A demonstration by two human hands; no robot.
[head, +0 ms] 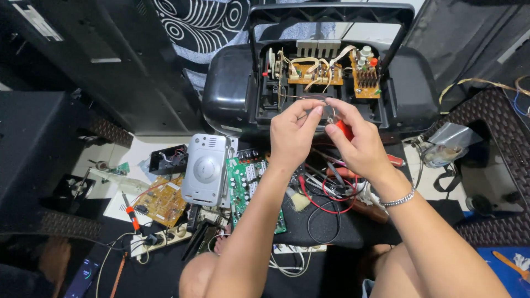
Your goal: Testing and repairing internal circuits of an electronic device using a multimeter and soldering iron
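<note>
While the brown circuit board (pixel 162 200) is lying far left on the cluttered floor beside an orange-handled screwdriver (pixel 131 215), a silver speaker unit (pixel 205 169) and a green circuit board (pixel 246 182) are sitting just right of it. Above them the left hand (pixel 293 132) is pinching a thin wire (pixel 309 99) between thumb and fingertips, in front of the opened black radio (pixel 320 77). Just beside it, the right hand (pixel 356 140) is gripping the same wire with narrowed fingers while curling around a red-handled tool (pixel 344 130). Red wires (pixel 331 204) are trailing beneath the wrists, and a silver bracelet (pixel 398 198) is circling the right one.
</note>
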